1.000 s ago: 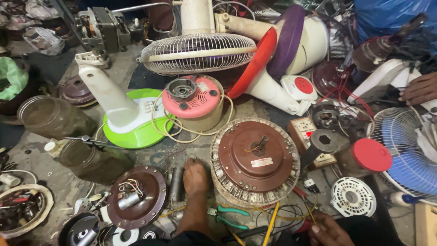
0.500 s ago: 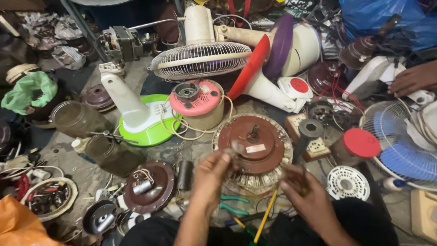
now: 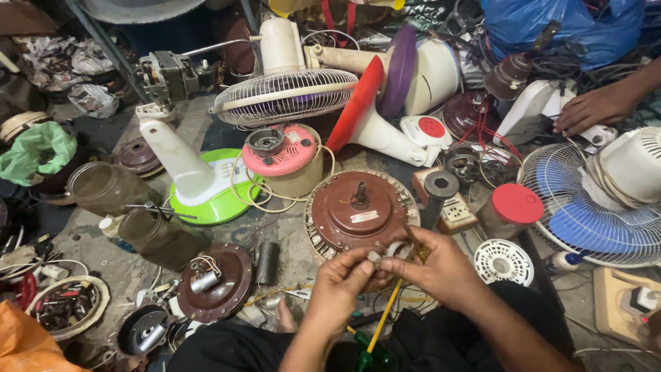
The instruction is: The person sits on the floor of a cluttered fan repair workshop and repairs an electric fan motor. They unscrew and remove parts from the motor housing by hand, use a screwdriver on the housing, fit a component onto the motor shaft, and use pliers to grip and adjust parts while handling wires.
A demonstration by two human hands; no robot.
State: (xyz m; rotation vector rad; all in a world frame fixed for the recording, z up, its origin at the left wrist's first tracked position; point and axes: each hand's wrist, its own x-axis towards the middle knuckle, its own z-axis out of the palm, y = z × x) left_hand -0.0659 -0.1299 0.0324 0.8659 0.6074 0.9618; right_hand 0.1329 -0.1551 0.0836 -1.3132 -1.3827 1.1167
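Head cam looking down at a seriously cluttered floor: the brown fan motor (image 3: 359, 213), round with a ribbed metal rim and a stubby shaft sticking up, sits right in front of the person, and both hands meet at its near edge. The left hand (image 3: 342, 277) has fingers pressed together, pinching a small pale part (image 3: 375, 257); the right hand (image 3: 432, 265) is curled around the same spot, touching the motor rim, with a yellow-handled tool (image 3: 383, 319) running down beneath it. Crowding in: a pink-topped motor housing (image 3: 284, 155) with a cream cord looped round it, a white stand on a green base (image 3: 206, 189), a white wire fan guard (image 3: 284, 95), and a blue-bladed fan (image 3: 595, 213) off right. A clear jar with a red lid (image 3: 511, 209) stands near the motor; can't tell what's in it. A shallow round tray (image 3: 69, 307) lower left holds small dark scrap bits. Another person's hand (image 3: 593, 107) rests on white plastic parts upper right.
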